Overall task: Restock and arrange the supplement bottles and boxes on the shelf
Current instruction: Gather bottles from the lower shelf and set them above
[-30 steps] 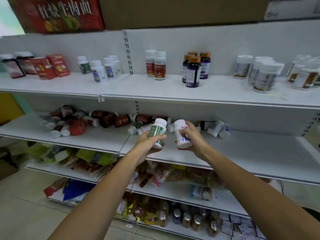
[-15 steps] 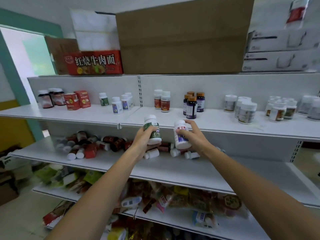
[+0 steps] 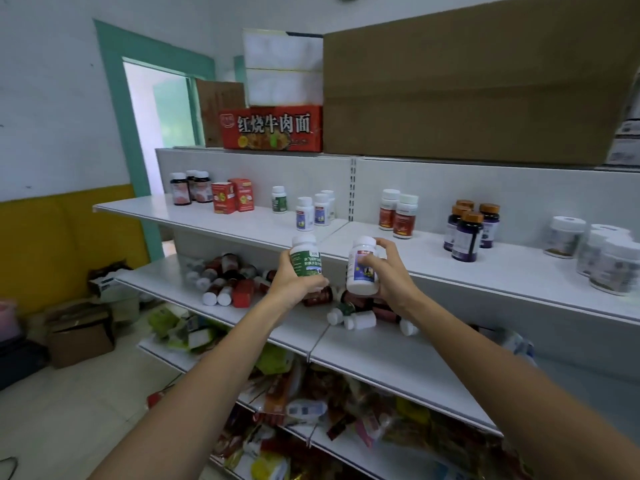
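Shelving fills centre and right of frame, white metal. Brown carton (image 3: 467, 81) sits on top of it at upper right, with a red noodle carton (image 3: 272, 131) just to its left

Upper shelf (image 3: 242, 226) carries upright stock, left to right:
- dark jars (image 3: 188, 188)
- two red boxes (image 3: 233, 200)
- single green-label bottle (image 3: 279, 199)
- three white bottles with bluish labels (image 3: 315, 213)
- two red-label bottles (image 3: 398, 214)
- dark purple bottles with orange caps (image 3: 471, 228)
- white tubs (image 3: 602, 258) at right edge

Middle shelf (image 3: 381, 358) is messy:
- heap of toppled bottles (image 3: 225, 278) at left, dark bodies, white caps
- a few loose white bottles (image 3: 360, 319) on their sides at centre, just below the hands

Both hands are at frame centre, in front of the upper shelf's front edge, each holding one bottle upright. The two bottles are near each other, not touching:
- left hand (image 3: 294, 284) is wrapped round the lower half of a green bottle (image 3: 305, 256): white cap, white body, green label with white Chinese text facing camera
- right hand (image 3: 391, 275) is wrapped round a purple bottle (image 3: 362, 268), thumb across the front, fingers over the cap side: white cap, white body, pale purple label with a dark graphic and a red strip near the top

Neither held bottle touches a shelf
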A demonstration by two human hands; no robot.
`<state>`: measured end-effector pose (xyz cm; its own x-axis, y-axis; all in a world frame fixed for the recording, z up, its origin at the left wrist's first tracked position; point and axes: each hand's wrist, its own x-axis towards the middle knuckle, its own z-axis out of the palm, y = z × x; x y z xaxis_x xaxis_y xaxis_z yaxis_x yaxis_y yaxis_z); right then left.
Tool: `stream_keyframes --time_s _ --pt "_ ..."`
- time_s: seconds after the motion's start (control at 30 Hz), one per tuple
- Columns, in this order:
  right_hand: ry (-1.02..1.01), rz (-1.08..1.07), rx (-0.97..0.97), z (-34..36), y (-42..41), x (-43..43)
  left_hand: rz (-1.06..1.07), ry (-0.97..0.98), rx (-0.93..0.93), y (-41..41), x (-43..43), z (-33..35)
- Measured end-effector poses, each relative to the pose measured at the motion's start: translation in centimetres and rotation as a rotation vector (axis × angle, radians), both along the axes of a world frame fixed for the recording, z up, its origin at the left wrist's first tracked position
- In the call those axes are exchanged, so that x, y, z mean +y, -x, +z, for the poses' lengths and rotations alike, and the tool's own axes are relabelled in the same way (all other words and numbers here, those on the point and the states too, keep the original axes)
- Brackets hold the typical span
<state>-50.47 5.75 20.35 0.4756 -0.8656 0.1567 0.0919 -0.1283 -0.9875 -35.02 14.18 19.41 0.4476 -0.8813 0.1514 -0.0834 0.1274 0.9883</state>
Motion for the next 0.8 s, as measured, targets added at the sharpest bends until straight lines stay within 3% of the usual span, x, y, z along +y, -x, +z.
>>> stream_keyframes --time_s 0.17,0.5,0.8 --pt "0.036 0.041 0.037 -0.2 -5.4 -3.4 0.077 0.022 0.136 -4.0 -1.8 0.0" --pt "0.24 -0.137 0.02 1.7 -14.6 -12.2 0.138 0.012 -0.062 -11.8 -9.7 1.7" --pt "0.388 -0.334 0.275 0.3 -17.9 -18.5 0.159 -0.052 -0.134 -18.4 -17.5 1.4"
